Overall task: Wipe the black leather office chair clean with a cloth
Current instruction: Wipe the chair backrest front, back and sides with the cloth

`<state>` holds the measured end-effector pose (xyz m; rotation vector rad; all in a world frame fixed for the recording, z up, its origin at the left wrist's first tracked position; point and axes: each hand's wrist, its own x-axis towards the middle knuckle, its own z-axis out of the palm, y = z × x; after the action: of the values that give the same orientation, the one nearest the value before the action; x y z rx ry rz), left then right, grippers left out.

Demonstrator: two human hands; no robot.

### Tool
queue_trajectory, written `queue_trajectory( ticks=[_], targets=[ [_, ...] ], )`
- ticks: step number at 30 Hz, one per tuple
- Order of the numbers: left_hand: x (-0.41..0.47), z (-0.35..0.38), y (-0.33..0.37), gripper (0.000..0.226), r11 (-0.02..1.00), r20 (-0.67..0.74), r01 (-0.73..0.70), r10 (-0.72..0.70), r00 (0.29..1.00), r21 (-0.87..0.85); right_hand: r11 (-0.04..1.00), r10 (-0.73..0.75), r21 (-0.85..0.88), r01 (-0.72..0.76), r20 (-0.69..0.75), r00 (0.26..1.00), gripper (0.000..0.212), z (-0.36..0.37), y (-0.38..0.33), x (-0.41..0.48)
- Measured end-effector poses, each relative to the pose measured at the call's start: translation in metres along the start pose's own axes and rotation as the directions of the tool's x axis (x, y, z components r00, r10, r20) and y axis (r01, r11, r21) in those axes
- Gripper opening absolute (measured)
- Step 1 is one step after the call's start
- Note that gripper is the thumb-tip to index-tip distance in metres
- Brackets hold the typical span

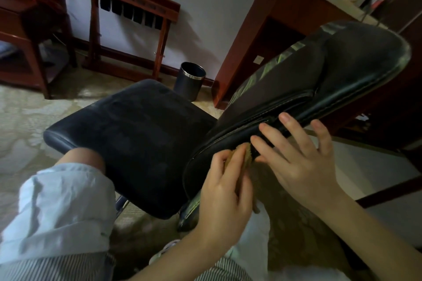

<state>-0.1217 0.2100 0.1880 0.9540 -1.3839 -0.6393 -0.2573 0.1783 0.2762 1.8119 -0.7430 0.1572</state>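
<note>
While the black leather chair [137, 139] shows its seat low at the left, my left grip [225, 191] curls round the tan cloth [247, 157], pinching it against the lower edge of the backrest [342, 70]. Just beside it, my right grip [299, 157] is spread, its straight fingers [290, 125] touching the piped rim. I judge the cloth soft and light, best held bunched. The leather looks padded and slick, so that firm rim is where to steady it.

The seat [137, 143] lies left of the back [308, 89], with a knee [77, 164] at its near-left edge. Behind it a bin [190, 80] stands on the floor [22, 121], a rack [130, 20] to the bin's left and the surface [274, 18] to its right. The cloth [245, 158] lies on the back's near edge under the left grip [223, 194], with the right grip [303, 162] just right of it.
</note>
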Motion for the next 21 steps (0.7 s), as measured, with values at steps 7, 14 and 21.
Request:
queue_trajectory(
  ticks=[7,14,21],
  targets=[
    [-0.028,-0.011,-0.058,0.036,0.986,0.060,0.161,-0.159,0.985,-0.030,1.000,-0.007,-0.014,0.008,0.045,0.999,0.021,-0.001,-0.006,0.000],
    [-0.039,-0.024,-0.079,0.040,0.882,-0.081,0.437,-0.455,0.887,-0.177,0.975,-0.213,0.133,0.180,0.298,0.931,0.034,-0.005,-0.044,-0.012],
    [-0.031,-0.013,-0.058,0.034,0.945,-0.008,0.288,-0.293,0.956,-0.153,0.976,-0.192,0.165,0.144,0.323,0.927,0.032,0.005,-0.052,-0.013]
  ],
)
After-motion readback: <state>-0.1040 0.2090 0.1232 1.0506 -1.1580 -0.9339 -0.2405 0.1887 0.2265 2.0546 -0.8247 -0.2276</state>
